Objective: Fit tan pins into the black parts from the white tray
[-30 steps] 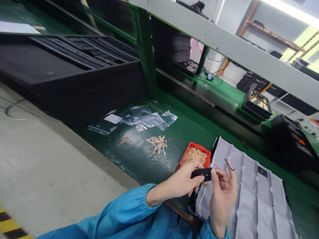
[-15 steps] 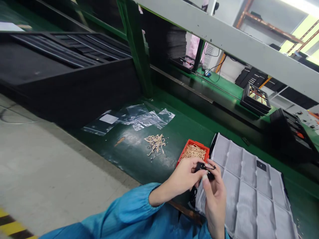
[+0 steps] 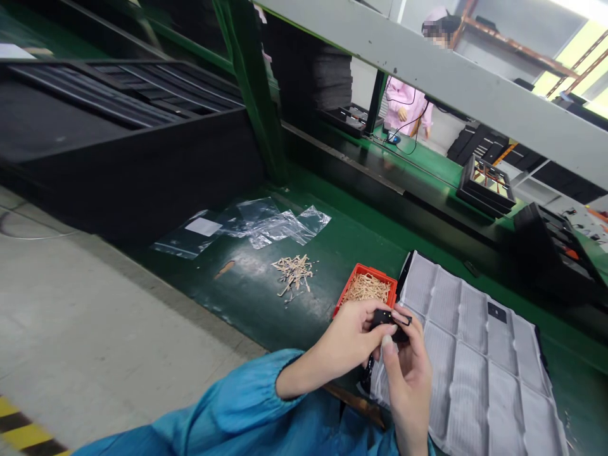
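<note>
Close together, both hands hold a small black plastic part (image 3: 381, 318) with a slim black-framed slot at its right end. My left hand (image 3: 349, 334) pinches it between thumb and fingers. My right hand (image 3: 409, 380) has its fingers curled around the other end, its thumb raised close to the left thumb. What lies inside the fingers is partly hidden. Just behind the hands stands a red box (image 3: 392, 292) filled with small tan strips (image 3: 368, 288). Beside the right hand lies a pale grey quilted panel (image 3: 470, 361) with a black edge.
A loose pile of tan strips (image 3: 294, 273) lies on the green bench (image 3: 247, 297). Behind it are clear plastic bags (image 3: 275, 221). A large black box (image 3: 142, 171) stands at left, by a green post (image 3: 249, 88). Across the line is a person in pink (image 3: 403, 104).
The person in pink has come more fully into sight across the line. My hands stay on the black part with hardly any movement; the view has shifted slightly.
</note>
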Demonstrator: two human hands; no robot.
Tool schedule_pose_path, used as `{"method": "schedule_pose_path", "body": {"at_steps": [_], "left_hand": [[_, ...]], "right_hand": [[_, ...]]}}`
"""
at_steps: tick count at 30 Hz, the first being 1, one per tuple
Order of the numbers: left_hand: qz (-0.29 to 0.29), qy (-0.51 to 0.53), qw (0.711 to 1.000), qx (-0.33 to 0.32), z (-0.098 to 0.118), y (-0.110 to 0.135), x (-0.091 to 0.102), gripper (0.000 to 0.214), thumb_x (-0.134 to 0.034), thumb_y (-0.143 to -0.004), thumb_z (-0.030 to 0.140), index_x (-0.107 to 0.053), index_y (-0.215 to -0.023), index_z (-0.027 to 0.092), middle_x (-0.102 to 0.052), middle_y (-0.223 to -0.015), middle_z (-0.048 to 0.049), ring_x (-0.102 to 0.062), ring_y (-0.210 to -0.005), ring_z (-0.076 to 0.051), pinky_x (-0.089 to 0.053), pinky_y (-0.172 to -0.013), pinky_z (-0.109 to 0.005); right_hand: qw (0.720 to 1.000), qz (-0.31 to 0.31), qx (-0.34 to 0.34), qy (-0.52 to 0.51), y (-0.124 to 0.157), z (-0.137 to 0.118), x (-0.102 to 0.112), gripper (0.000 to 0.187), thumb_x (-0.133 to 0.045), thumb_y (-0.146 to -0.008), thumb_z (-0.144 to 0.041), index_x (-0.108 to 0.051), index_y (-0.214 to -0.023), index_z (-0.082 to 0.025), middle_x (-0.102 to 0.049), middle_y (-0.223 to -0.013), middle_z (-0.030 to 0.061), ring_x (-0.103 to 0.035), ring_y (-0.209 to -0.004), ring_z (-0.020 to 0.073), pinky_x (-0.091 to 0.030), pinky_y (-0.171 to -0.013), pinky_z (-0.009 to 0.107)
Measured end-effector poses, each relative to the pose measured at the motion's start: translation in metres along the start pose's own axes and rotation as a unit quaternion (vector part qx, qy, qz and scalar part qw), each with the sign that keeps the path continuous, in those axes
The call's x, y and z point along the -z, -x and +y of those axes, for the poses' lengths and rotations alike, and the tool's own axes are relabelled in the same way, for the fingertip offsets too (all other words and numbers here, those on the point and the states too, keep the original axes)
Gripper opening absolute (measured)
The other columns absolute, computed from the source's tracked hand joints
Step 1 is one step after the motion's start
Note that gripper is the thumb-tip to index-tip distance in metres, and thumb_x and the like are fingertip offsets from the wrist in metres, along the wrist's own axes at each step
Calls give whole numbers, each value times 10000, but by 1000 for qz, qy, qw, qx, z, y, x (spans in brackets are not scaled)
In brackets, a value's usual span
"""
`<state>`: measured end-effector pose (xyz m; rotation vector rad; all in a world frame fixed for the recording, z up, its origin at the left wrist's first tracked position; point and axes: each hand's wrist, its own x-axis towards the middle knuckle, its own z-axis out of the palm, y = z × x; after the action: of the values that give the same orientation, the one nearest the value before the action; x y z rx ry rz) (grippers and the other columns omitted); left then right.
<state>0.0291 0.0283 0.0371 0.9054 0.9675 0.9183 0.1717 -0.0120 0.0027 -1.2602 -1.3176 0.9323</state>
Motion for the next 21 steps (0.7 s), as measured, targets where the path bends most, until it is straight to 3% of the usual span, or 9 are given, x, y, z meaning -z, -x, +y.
{"method": "schedule_pose_path", "body": {"at_steps": [15,21], "left_hand": [[-16,-3,1000,-14,7,9,-2,251,-675,-856,227,-721,-1074,112,-617,-645,29,-528,-471,-83,-427,-377,-147],[-32,-10,999,-24,12,15,1,298,-697,-901,333,-694,-1117,127,-679,-745,-5,-516,-464,-69,-434,-435,-171]], "right_hand": [[1000,-30,0,0,3,-12,9,322,-684,-977,-320,-693,-1297,-290,-633,-1414,89,-573,-1384,236,-503,-1148,425],[998,-37,14,42,7,-10,11,348,-671,-984,-303,-664,-1332,-308,-589,-1444,85,-552,-1395,251,-485,-1159,467]]}}
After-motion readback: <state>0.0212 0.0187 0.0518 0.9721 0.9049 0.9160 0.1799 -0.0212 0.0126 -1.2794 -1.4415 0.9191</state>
